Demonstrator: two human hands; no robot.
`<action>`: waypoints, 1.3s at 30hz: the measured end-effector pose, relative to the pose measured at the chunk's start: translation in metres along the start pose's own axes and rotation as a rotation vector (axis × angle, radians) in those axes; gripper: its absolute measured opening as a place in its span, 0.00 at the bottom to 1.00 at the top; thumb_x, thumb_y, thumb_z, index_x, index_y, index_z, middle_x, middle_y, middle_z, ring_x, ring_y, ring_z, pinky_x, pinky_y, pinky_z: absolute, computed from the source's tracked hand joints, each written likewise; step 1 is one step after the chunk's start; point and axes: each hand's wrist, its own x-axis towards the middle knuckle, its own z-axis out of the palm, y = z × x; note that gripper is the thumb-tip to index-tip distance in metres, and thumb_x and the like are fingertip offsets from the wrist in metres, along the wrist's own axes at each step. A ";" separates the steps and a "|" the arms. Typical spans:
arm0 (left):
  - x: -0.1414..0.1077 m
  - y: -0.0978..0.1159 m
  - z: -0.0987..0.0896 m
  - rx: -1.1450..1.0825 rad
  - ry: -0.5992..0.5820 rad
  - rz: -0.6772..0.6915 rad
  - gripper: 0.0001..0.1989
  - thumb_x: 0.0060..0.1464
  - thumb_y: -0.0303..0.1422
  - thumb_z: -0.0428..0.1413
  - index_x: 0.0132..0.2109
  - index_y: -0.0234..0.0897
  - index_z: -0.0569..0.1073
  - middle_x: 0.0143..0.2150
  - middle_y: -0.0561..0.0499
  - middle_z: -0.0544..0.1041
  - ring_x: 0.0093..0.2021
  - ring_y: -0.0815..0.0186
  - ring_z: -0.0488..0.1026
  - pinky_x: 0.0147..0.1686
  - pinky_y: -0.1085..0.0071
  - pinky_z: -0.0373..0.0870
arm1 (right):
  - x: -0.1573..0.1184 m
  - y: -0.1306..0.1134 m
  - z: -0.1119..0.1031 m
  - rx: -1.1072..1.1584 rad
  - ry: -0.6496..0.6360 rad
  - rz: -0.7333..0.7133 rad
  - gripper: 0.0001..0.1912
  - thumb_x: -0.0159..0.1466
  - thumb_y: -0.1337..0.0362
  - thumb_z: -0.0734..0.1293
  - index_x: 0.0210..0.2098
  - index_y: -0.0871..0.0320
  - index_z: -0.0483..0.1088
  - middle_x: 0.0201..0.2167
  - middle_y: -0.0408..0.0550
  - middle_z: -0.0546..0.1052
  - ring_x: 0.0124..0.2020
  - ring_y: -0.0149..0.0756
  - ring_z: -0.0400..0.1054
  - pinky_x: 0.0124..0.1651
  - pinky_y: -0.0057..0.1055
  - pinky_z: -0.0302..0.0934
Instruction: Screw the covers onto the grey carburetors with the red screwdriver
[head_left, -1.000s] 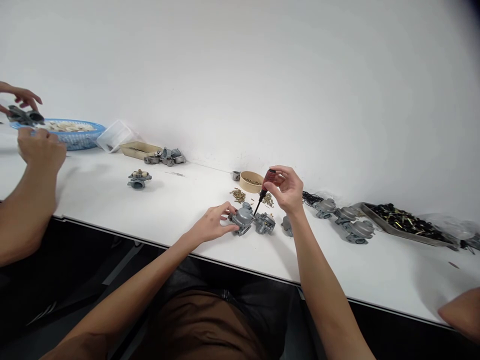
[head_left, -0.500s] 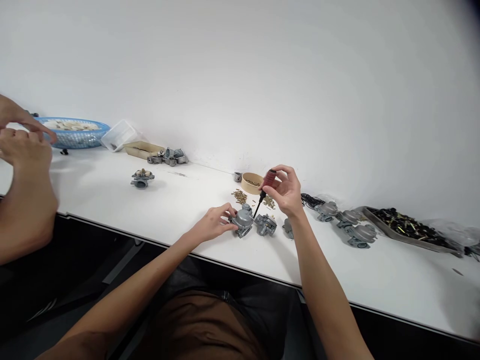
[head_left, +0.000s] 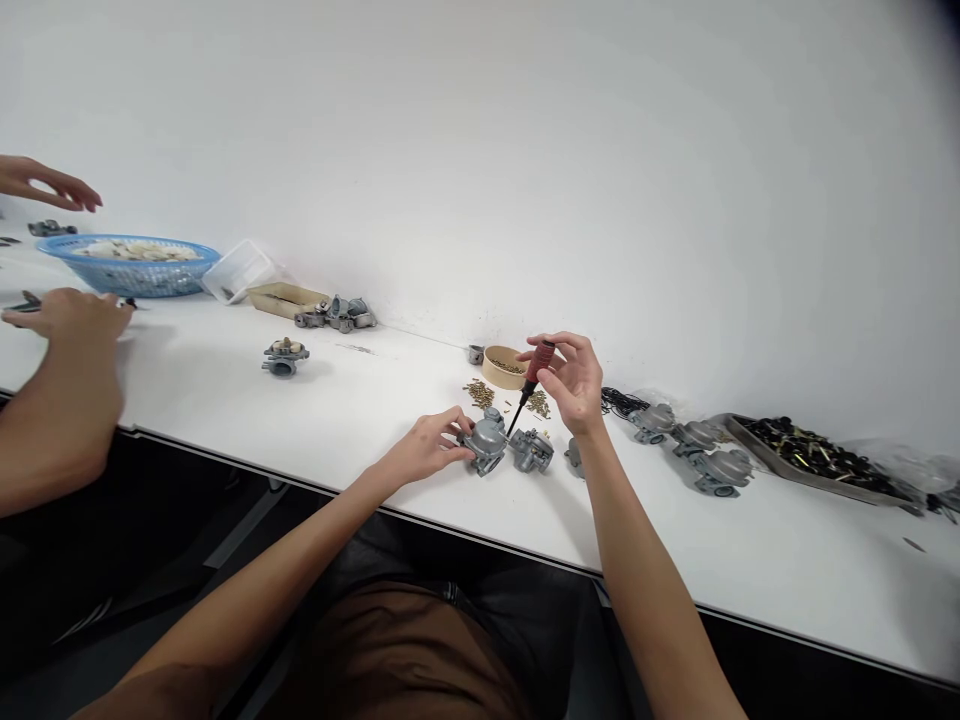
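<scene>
The right hand [head_left: 577, 390] holds a red-handled screwdriver [head_left: 543, 358], slanting down leftward to the right edge of the grey carburetor [head_left: 488, 436] pinched by the left hand [head_left: 422, 449].

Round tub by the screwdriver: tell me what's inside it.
Inside the tub lie small brass-coloured pieces. The right hand, holding the screwdriver, hides part of the tub's right side; what lies under the top pieces cannot be seen.

In the left hand [head_left: 427, 447], the carburetor [head_left: 488, 437] is matt, cast-looking metal, the driver [head_left: 540, 362] in the right hand [head_left: 577, 385] joins dull, plastic-looking red to dark metal, and beyond, between the hands, shiny brassy pins [head_left: 478, 393] adjoin a smooth, matt bowl [head_left: 500, 379].
</scene>
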 end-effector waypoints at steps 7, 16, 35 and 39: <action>0.000 0.000 0.000 -0.007 0.005 0.006 0.12 0.59 0.37 0.65 0.45 0.40 0.72 0.53 0.46 0.79 0.50 0.60 0.79 0.52 0.61 0.81 | 0.001 -0.001 -0.002 -0.008 0.041 0.003 0.24 0.61 0.55 0.76 0.51 0.48 0.64 0.45 0.46 0.74 0.41 0.39 0.76 0.44 0.40 0.75; 0.001 -0.003 -0.001 0.003 0.000 0.006 0.12 0.59 0.37 0.65 0.45 0.40 0.72 0.53 0.45 0.79 0.50 0.59 0.79 0.52 0.61 0.80 | 0.002 -0.002 0.004 -0.041 0.075 0.046 0.28 0.55 0.56 0.80 0.50 0.47 0.65 0.41 0.42 0.72 0.38 0.35 0.75 0.42 0.37 0.75; 0.000 0.002 -0.001 0.096 0.019 0.036 0.10 0.61 0.36 0.63 0.47 0.41 0.72 0.52 0.46 0.79 0.49 0.59 0.79 0.49 0.61 0.80 | 0.005 -0.002 -0.008 -0.013 0.044 0.123 0.30 0.52 0.56 0.82 0.48 0.47 0.66 0.35 0.40 0.76 0.38 0.37 0.78 0.42 0.38 0.77; 0.000 0.002 -0.002 0.120 0.021 0.047 0.10 0.61 0.35 0.63 0.47 0.41 0.71 0.51 0.47 0.80 0.48 0.59 0.79 0.47 0.63 0.80 | 0.005 -0.003 -0.003 -0.036 0.041 0.092 0.29 0.52 0.56 0.82 0.48 0.47 0.67 0.34 0.39 0.74 0.35 0.35 0.76 0.39 0.36 0.75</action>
